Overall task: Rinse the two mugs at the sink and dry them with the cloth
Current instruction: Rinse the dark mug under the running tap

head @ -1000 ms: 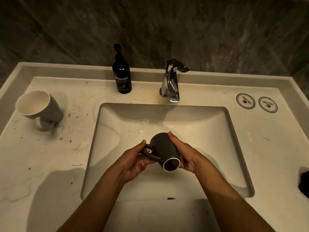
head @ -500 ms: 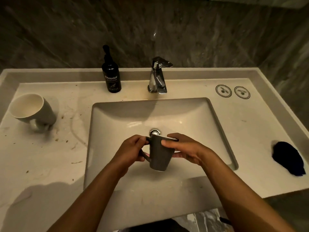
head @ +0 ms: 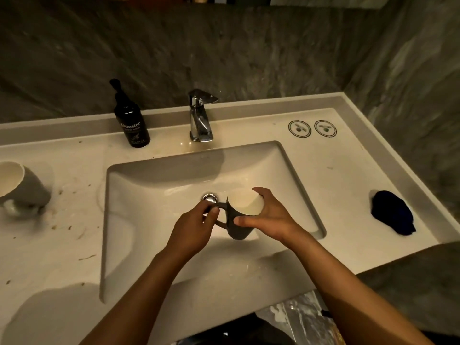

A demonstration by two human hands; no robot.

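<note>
While we hold the dark mug (head: 237, 226) upright over the sink (head: 159, 185), left fingers (head: 211, 212) close on its nine-o'clock handle and right fingers (head: 258, 195) wrap its body. Nearer our right hand (head: 271, 215), the cloth (head: 392, 212) lies at three o'clock on the worktop (head: 343, 175).

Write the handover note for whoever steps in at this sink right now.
Left hand: grip on the handle of the dark mug.
Right hand: wrapped round that mug's body, mouth up, over the basin.
Second mug: tipped on the counter, far left.
Dark blue cloth: on the counter, right of the basin.
Faucet: no water visible.
Done: cannot tell whether either mug is rinsed.
Left: rinse as needed, dry both with the cloth.
</note>
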